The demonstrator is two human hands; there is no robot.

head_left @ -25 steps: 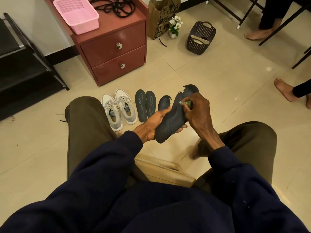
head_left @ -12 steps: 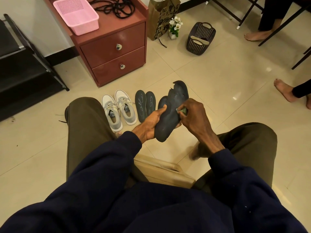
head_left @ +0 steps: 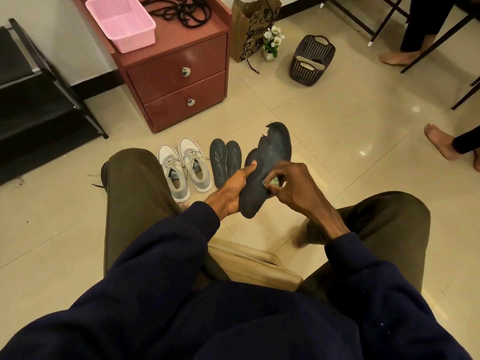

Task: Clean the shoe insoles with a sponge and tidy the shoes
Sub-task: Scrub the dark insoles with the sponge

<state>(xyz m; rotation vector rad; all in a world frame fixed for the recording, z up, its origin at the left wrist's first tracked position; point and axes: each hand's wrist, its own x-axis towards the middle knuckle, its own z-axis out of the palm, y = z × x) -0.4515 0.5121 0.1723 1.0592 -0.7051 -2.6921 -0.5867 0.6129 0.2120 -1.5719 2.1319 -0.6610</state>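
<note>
Ragged-edged insole over floor tiles

pink basket and black cord atop red cabinet.

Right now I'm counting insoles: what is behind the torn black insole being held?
Only the rounded end of another dark insole shows on the floor behind it; the rest is covered by the torn black insole and the left hand.

Held insole matt dark, rough, ragged-edged; floor tiles glossy; pink basket at 11 o'clock perforated plastic; drawer knobs shiny metal.
</note>
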